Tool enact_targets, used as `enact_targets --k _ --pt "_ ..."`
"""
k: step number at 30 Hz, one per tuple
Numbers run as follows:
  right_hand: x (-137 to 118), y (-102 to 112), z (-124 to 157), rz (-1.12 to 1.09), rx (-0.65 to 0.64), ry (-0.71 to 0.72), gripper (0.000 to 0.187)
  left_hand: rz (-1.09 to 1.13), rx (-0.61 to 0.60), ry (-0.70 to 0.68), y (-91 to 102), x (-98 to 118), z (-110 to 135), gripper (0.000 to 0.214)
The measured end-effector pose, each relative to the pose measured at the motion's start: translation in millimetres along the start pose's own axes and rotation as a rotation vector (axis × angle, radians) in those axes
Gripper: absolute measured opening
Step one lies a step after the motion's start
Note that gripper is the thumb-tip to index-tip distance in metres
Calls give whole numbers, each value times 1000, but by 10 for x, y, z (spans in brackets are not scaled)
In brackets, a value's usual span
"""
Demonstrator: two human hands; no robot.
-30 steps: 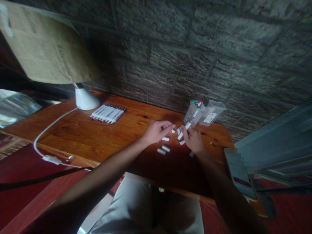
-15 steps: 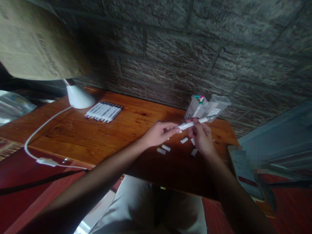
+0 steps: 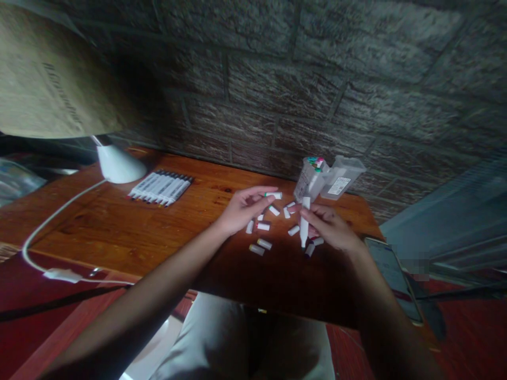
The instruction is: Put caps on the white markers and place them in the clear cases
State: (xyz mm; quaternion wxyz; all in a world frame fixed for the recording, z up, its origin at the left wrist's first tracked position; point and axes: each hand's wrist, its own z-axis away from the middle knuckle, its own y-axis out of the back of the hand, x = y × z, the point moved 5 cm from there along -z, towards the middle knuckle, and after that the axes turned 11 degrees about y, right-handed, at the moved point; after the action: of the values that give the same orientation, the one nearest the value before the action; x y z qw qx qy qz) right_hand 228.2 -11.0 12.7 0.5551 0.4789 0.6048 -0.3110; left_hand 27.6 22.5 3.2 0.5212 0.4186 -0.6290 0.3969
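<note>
Between the thumb and fingers of my left hand (image 3: 247, 208) is a white marker cap (image 3: 276, 195) with a green end. My right hand (image 3: 330, 224) grips a white marker (image 3: 304, 224), tilted nearly upright, its narrow, dark greenish end pointing down toward the table. The two hands are apart. Several loose white caps lie on the wood below and between them, among them a red-ended cap (image 3: 263, 226) and a yellow-ended cap (image 3: 264, 244). Part of the scatter is hidden behind my fingers.
A row of white markers (image 3: 160, 187) lies left on the wooden table (image 3: 91, 221), near a lamp (image 3: 119, 163) with a white cord. At the back right stand a clear case (image 3: 309, 179) of markers and its other plastic half (image 3: 343, 177). A phone (image 3: 390, 277) lies at the right edge.
My hands have moved apart. The marker, earlier held slanting between both hands, is now in my right hand alone, turned tip down. My left hand has moved away with the cap.
</note>
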Motion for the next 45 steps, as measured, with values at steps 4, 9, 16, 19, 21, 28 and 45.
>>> enact_targets --k 4,9,16,19,21,28,45 --pt "-52 -184 44 20 -188 -20 39 158 -128 106 0 -37 -17 39" --pt "-86 -280 55 49 -304 16 36 147 -185 142 -49 -37 18 39" --pt "-159 -308 57 61 -339 84 28 153 -171 145 -38 -33 12 38" --pt "-188 -316 57 61 -354 86 25 179 -167 157 -37 -42 -4 33" --pt "-203 -319 57 71 -366 86 24 190 -163 160 -35 -48 -11 32" --pt "-178 -339 63 106 -388 46 27 72 -171 160 -44 -45 25 40" --pt "48 -176 -7 -457 67 -54 30 61 -135 97 -46 -76 18 37"
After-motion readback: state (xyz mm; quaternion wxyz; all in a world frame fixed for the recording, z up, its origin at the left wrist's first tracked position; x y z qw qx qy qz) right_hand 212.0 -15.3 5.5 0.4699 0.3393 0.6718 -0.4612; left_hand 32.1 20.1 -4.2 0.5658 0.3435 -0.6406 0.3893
